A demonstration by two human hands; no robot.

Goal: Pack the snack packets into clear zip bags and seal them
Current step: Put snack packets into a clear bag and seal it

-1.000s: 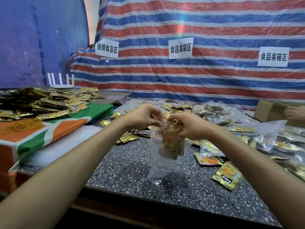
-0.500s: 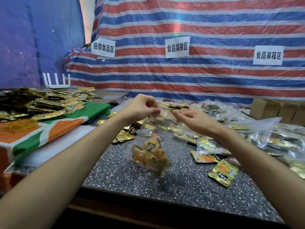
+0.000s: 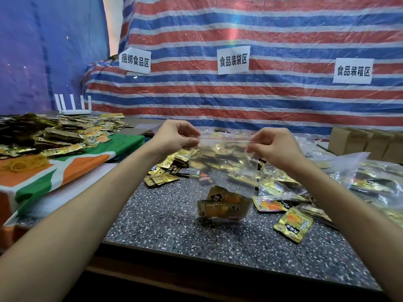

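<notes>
A clear zip bag hangs upright above the speckled table. My left hand pinches its top left corner and my right hand pinches the top right corner, stretching the red zip strip flat between them. Gold snack packets lie at the bottom of the bag. More loose gold packets are scattered on the table to the right and behind the bag.
A green, orange and white cloth on the left carries a heap of packets and rubber bands. Filled clear bags pile up at the right, cardboard boxes behind them. A striped tarp with paper signs backs the table.
The packets dropped from the bag's mouth to its bottom. Both hands moved apart to the top corners and lifted the bag upright, pulling the zip strip straight.
</notes>
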